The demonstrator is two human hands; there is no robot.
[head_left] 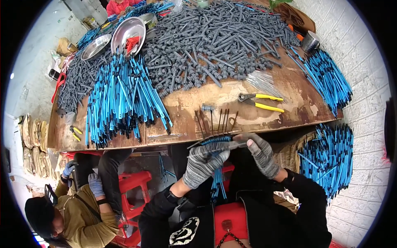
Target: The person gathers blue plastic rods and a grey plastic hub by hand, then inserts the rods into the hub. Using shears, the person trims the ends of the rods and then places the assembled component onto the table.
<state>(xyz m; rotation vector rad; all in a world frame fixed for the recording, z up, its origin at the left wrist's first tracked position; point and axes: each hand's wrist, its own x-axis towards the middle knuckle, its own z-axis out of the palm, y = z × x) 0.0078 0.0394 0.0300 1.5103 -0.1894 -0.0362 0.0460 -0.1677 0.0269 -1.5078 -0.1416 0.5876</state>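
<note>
My left hand [205, 164], in a grey knit glove, is closed around a bundle of thin blue sticks [218, 184] just below the table's front edge. Blue lower ends hang out beneath that fist. My right hand [264, 156], gloved with bare fingertips, is beside it on the right. Thumb and fingers there pinch a thin greyish piece [237, 145] that reaches toward the bundle; its kind is unclear. Several thin dark rods [223, 120] stick up at the table edge beyond my hands. Yellow-handled pliers [264, 103] lie farther right.
Grey plastic tubular parts [215, 37] heap the wooden table [182, 103]. Blue sticks [122, 95] pile at left; more lie at right [326, 76] and in a sack [326, 157]. Clear thin strips [264, 82] lie behind the pliers. A co-worker [78, 206] sits left, near red stools [134, 190].
</note>
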